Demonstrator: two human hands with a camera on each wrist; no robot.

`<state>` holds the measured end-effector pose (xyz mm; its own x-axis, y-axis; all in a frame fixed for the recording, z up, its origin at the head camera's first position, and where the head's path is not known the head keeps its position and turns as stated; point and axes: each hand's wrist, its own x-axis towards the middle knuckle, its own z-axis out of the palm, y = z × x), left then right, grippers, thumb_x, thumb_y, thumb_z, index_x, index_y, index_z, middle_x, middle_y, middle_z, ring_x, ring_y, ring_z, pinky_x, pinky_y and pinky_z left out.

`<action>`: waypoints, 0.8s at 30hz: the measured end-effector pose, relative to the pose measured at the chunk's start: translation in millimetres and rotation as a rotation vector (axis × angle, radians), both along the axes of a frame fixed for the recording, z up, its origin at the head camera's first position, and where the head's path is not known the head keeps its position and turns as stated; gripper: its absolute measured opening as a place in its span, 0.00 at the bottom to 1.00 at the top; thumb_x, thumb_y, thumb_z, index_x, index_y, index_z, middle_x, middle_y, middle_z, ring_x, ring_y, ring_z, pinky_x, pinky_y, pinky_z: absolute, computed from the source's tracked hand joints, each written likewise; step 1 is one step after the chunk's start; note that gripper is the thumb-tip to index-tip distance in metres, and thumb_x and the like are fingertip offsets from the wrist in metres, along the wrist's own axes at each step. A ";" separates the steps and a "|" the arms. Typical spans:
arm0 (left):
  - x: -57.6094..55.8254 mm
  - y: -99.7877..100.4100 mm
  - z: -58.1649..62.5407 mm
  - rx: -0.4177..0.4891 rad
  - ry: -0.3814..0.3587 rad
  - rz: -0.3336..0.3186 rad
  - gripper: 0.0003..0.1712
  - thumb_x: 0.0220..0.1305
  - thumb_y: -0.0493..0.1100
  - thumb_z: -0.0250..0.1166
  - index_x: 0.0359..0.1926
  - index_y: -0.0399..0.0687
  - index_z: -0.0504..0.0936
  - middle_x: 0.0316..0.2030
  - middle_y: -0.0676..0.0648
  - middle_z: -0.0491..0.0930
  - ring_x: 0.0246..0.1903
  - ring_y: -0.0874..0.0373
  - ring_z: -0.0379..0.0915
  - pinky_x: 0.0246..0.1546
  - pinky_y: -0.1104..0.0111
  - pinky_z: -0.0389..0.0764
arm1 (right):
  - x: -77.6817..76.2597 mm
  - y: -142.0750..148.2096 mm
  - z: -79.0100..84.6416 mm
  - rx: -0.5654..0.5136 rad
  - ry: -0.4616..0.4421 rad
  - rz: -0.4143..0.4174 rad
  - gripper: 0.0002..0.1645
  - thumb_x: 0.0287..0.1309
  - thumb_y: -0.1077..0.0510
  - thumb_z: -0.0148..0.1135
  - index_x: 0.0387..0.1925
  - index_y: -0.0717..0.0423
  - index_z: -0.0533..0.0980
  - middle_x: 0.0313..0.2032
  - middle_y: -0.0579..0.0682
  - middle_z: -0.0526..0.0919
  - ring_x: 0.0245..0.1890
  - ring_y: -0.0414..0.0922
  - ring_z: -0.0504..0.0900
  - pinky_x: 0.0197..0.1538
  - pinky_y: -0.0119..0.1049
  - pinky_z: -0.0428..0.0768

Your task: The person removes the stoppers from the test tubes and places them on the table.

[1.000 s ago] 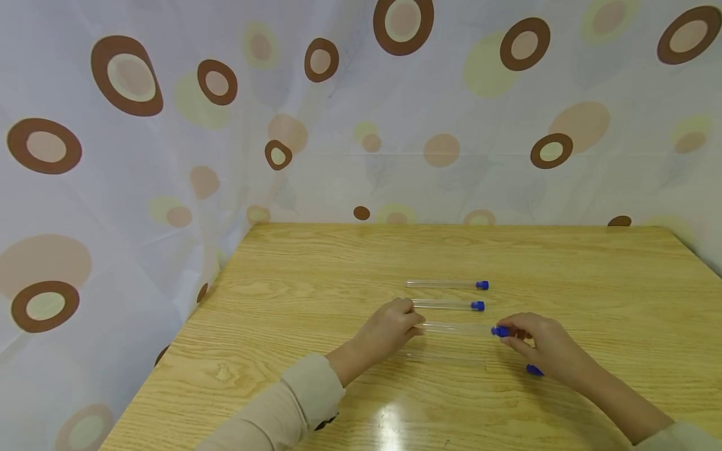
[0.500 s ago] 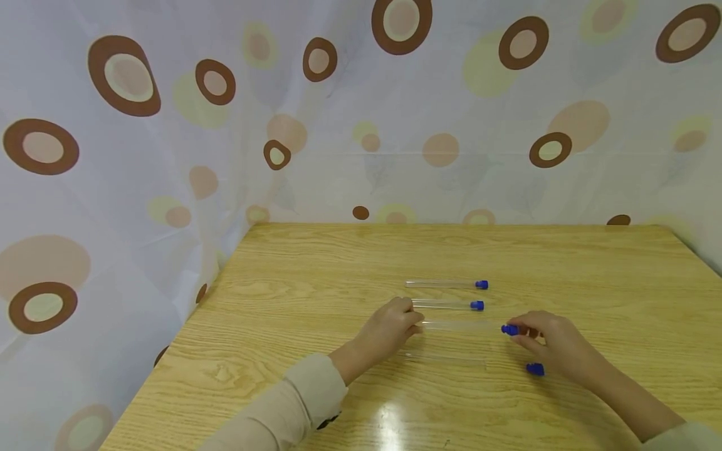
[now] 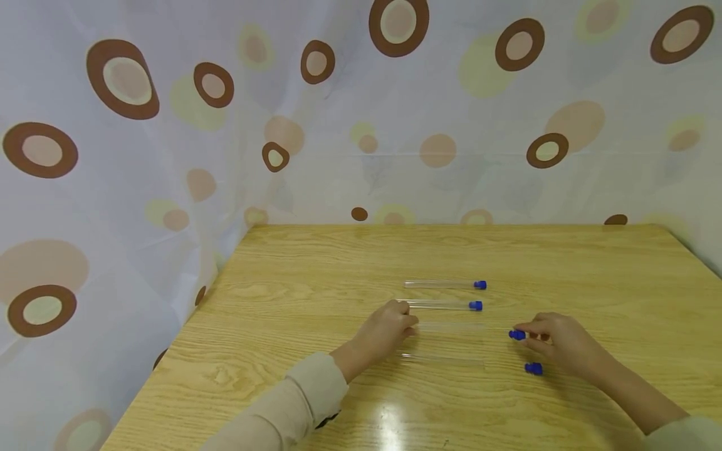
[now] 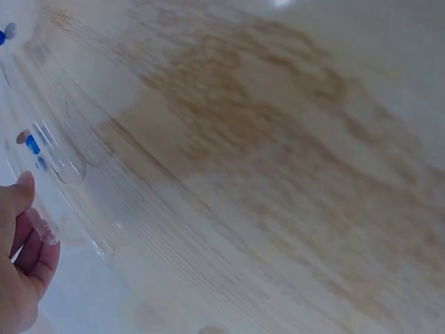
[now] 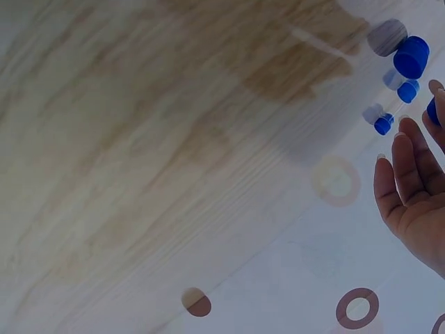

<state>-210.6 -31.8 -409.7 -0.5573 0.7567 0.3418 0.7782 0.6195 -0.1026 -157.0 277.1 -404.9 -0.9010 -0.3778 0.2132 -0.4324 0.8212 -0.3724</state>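
left hand (image 3: 380, 331) pinches one end of a clear tube (image 3: 451, 326); right hand (image 3: 566, 346) pinches a blue stopper (image 3: 516, 335), apart from the tube's far end; loose stopper (image 3: 533, 368) just nearside of that grip.

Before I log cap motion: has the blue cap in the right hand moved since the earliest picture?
Yes, rightward: in the head view, the blue cap now sits farther right of the rearmost capped tube.

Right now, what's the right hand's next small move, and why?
Probably release the blue cap on the table near the loose cap: the right hand pinches it, apart from the tube in the left hand; the nearest tube lies uncapped.
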 end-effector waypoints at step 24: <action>-3.7 4.6 -5.5 -0.046 -0.079 0.035 0.05 0.60 0.44 0.63 0.33 0.51 0.85 0.26 0.53 0.73 0.27 0.65 0.68 0.26 0.83 0.69 | -6.3 12.0 -8.6 0.049 -0.154 0.006 0.21 0.56 0.57 0.62 0.47 0.69 0.78 0.26 0.41 0.75 0.21 0.28 0.62 0.22 0.26 0.66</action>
